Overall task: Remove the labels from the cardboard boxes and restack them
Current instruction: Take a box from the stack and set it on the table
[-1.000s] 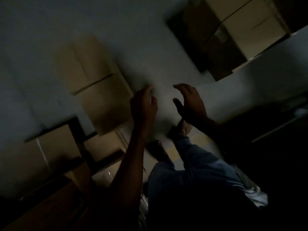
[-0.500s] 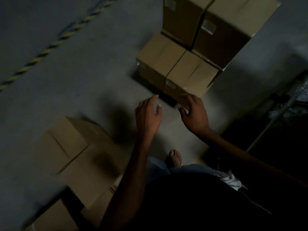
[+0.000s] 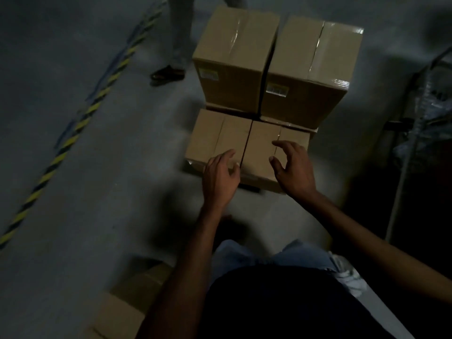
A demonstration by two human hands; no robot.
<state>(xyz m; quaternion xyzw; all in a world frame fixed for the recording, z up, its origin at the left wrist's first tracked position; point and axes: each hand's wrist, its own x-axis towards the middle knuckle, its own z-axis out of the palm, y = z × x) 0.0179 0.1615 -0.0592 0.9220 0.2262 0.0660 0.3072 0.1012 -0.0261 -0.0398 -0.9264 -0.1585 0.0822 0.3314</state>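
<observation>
Hovering over the two near low boxes (image 3: 212, 135) with left hand (image 3: 220, 177) and right hand (image 3: 293, 167), both empty, fingers loosely spread, gripping nothing. Just behind, two taller boxes (image 3: 313, 69) with labels (image 3: 276, 90) on their near faces. Could tear a label in this dim light, or jolt the taller boxes by dragging a low one carelessly

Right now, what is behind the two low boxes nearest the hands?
Two higher boxes side by side, the left box and the right box, each with a label on its near face. What they stand on is covered, except a thin cardboard edge.
</observation>
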